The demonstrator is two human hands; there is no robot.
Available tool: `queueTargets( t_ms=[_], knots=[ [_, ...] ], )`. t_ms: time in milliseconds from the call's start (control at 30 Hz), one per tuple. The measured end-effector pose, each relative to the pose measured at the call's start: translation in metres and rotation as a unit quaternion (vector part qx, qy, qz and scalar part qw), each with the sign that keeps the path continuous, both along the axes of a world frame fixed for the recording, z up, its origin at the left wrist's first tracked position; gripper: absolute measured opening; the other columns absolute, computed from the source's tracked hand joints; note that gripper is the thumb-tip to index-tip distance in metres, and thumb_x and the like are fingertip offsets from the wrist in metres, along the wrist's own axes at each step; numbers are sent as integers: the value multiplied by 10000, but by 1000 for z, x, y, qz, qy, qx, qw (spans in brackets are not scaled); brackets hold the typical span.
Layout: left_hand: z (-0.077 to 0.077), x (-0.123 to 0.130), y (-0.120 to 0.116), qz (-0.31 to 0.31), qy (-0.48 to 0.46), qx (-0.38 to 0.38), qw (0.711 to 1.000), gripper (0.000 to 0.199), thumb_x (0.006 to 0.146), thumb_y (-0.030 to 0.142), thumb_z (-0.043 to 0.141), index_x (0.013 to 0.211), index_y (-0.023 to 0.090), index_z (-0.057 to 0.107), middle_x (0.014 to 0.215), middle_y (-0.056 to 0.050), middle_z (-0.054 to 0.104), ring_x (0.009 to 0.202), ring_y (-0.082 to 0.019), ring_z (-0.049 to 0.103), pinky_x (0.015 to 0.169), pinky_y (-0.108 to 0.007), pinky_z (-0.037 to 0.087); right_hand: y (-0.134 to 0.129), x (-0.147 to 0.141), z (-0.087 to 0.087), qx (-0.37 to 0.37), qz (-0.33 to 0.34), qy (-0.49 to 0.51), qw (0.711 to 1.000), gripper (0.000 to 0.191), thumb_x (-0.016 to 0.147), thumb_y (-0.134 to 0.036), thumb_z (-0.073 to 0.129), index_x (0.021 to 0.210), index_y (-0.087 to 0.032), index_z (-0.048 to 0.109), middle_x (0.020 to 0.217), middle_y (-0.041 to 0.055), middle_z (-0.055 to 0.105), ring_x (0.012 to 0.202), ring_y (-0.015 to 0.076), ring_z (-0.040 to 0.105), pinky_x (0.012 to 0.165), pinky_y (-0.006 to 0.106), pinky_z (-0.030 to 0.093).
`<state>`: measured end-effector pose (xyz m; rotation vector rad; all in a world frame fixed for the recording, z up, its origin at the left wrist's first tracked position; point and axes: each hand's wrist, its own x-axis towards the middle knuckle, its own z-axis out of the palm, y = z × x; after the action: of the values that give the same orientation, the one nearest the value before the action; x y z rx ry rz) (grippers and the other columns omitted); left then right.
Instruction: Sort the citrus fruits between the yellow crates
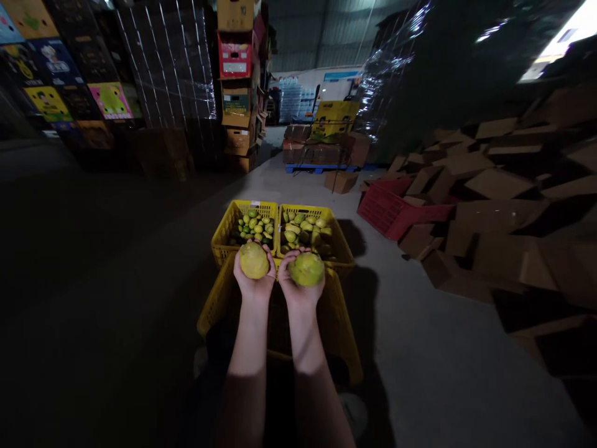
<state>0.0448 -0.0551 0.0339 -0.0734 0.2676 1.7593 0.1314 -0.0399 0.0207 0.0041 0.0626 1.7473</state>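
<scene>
A rounded yellow fruit (254,261) with bumpy skin rests in my left hand (255,284), the fingers cupped around it. My right hand (298,292) is closed around a yellow-green fruit (306,269), slightly blurred. Both hands are side by side, palms up, over the near yellow crate (342,323), whose inside is mostly dark and partly hidden by my arms. Just beyond stand two more yellow crates. The left crate (219,231) holds green and yellow fruits (258,228); the right crate (342,239) holds several larger yellow-green fruits (305,229).
To the right lies a heap of flattened cardboard boxes (499,230) with a red crate (387,208) at its edge. Farther off, boxes stand on a blue pallet (317,168), beside a tall stack of cartons (237,99). Grey concrete floor (410,330) surrounds the crates.
</scene>
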Motion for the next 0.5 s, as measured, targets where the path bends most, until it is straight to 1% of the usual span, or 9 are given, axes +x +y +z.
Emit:
queueTargets(
  t_ms=[67, 167, 333, 500],
  knots=[
    [2, -1, -2, -22, -4, 10, 1000, 189, 836, 300, 502, 788, 213, 663, 760, 4, 672, 681, -111, 641, 576, -183, 515, -2, 2, 2, 23, 8, 10, 1000, 90, 710, -248, 617, 778, -228, 561, 713, -49, 656, 657, 86, 622, 590, 181, 549],
    [6, -1, -4, -41, 10, 6, 999, 169, 817, 286, 522, 745, 201, 649, 719, 8, 653, 632, -110, 624, 537, -183, 496, -3, 4, 4, 43, 18, 4, 999, 75, 719, -242, 616, 745, -239, 546, 699, -51, 649, 627, 90, 613, 564, 187, 550],
    [9, 1, -5, -55, 7, 2, 998, 178, 820, 282, 516, 712, 205, 635, 702, 11, 642, 598, -114, 609, 500, -195, 486, -3, 2, 3, 49, 37, 27, 998, 53, 740, -245, 600, 737, -240, 547, 691, -46, 651, 625, 91, 613, 560, 184, 545],
    [10, 0, -6, -62, 4, 4, 998, 215, 838, 274, 483, 707, 195, 635, 686, 7, 636, 584, -112, 607, 480, -190, 478, -2, 2, 1, 60, 41, 32, 997, 98, 709, -227, 640, 740, -228, 547, 698, -53, 651, 634, 77, 615, 573, 165, 540]
  ],
)
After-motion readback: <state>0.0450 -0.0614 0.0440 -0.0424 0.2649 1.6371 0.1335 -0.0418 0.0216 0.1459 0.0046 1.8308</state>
